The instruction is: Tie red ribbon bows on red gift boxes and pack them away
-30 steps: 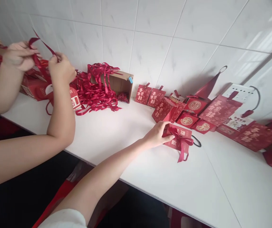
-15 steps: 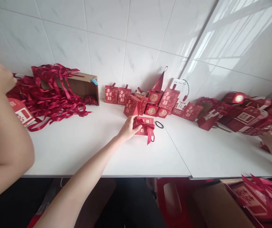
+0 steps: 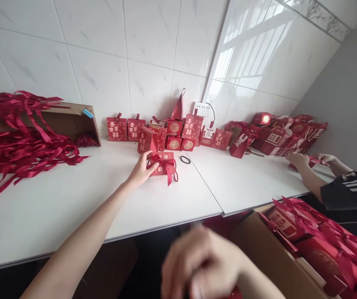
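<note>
My left hand (image 3: pixel 141 169) is closed on the left side of a small red gift box (image 3: pixel 162 171) lying on the white table. A red ribbon bow (image 3: pixel 165 162) is tied across its top, and a red cord handle hangs at its right side. Low in the view, in front of the table edge, is my right hand (image 3: pixel 205 261). Its fingers look curled but are smeared by motion, and whether anything is in them cannot be made out. A black hair tie (image 3: pixel 185 159) lies just right of the gift box.
Red ribbons (image 3: pixel 35 145) spill from a cardboard box (image 3: pixel 72 110) at left. Red gift boxes (image 3: pixel 174 128) stand along the wall below a power socket (image 3: pixel 201 109). At right, a person's hands (image 3: pixel 299 160) handle a red item. A carton (image 3: pixel 272 249) holds ribboned boxes.
The view has swung to the right. My right hand has come into view at the bottom. The arm at left has nearly left the picture. My left hand stays on the gift box.
</note>
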Available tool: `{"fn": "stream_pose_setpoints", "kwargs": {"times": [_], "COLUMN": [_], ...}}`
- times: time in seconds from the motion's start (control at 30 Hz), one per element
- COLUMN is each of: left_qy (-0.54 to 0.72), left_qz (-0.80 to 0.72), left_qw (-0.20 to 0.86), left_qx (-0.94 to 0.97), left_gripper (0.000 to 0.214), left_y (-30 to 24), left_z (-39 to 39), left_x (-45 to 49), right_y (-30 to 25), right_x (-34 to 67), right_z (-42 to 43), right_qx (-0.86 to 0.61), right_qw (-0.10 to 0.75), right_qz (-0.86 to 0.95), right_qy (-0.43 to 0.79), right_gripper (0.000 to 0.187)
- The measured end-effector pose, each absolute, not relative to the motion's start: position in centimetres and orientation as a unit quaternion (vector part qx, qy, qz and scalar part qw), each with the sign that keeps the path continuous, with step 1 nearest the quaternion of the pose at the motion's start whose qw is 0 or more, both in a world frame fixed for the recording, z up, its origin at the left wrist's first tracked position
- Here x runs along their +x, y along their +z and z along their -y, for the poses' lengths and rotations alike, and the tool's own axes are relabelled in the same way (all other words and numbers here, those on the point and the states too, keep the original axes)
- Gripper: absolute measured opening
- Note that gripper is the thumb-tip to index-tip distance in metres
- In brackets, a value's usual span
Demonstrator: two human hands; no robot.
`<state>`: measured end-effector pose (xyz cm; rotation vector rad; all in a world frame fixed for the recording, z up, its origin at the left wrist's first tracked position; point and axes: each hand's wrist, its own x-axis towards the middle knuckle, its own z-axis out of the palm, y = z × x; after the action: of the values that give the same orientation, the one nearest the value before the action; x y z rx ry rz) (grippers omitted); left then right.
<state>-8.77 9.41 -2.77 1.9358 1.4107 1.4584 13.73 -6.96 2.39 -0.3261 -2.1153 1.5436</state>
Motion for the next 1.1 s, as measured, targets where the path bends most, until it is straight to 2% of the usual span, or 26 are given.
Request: {"fn": "stream_pose_setpoints", "kwargs": {"times": [0.07, 0.13, 0.2, 0.27, 0.33, 0.4, 0.5, 0.6, 0.7, 0.87, 1.0, 1.1], "left_qy": [0.503, 0.489, 0.477, 0.471, 0.472, 0.480, 0.503, 0.496, 0.456, 0.428, 0.438, 0.452], "left_qz": [-0.502, -0.505, -0.509, -0.524, -0.545, -0.558, -0.571, -0.605, -0.630, -0.593, -0.608, -0.638], "left_qw": [0.183, 0.204, 0.216, 0.205, 0.186, 0.175, 0.169, 0.169, 0.155, 0.183, 0.198, 0.196], "left_qx": [0.679, 0.681, 0.683, 0.679, 0.668, 0.654, 0.626, 0.599, 0.609, 0.657, 0.631, 0.592], "left_gripper": [0.054, 0.059, 0.062, 0.061, 0.057, 0.055, 0.050, 0.034, 0.034, 0.037, 0.026, 0.029], "left_y": [-2.6, -2.5, -2.2, -2.0, -1.8, -1.9, -2.1, -2.1, -1.7, -1.4, -1.7, -1.8], "left_z": [-9.5, -9.4, -9.1, -8.8, -8.4, -8.2, -8.0, -7.9, -7.8, -7.6, -7.5, -7.6], "left_x": [-8.9, -8.9, -9.0, -8.9, -8.8, -8.7, -8.6, -8.6, -8.8, -9.0, -8.6, -8.5], "right_y": [2.5, 2.4, 2.3, 2.4, 2.6, 2.6, 1.5, -0.8, -2.6, -2.9, -2.5, -2.3], "right_x": [13.6, 13.0, 12.0, 11.0, 10.3, 10.1, 10.3, 10.5, 10.3, 10.2, 10.5, 10.8], "right_z": [2.1, -2.8, -6.9, -9.6, -11.1, -11.8, -12.4, -12.6, -12.2, -11.7, -12.0, -12.1], "right_qx": [-0.192, -0.349, -0.440, -0.494, -0.509, -0.480, -0.409, -0.348, -0.310, -0.328, -0.340, -0.357], "right_qw": [0.306, 0.401, 0.390, 0.327, 0.276, 0.271, 0.319, 0.399, 0.413, 0.379, 0.392, 0.401], "right_qz": [0.773, 0.759, 0.750, 0.753, 0.760, 0.768, 0.765, 0.705, 0.665, 0.683, 0.672, 0.662], "right_qy": [0.521, 0.376, 0.304, 0.286, 0.295, 0.325, 0.381, 0.472, 0.540, 0.531, 0.529, 0.523], "right_gripper": [0.044, 0.043, 0.045, 0.052, 0.056, 0.055, 0.047, 0.044, 0.046, 0.053, 0.054, 0.054]}}
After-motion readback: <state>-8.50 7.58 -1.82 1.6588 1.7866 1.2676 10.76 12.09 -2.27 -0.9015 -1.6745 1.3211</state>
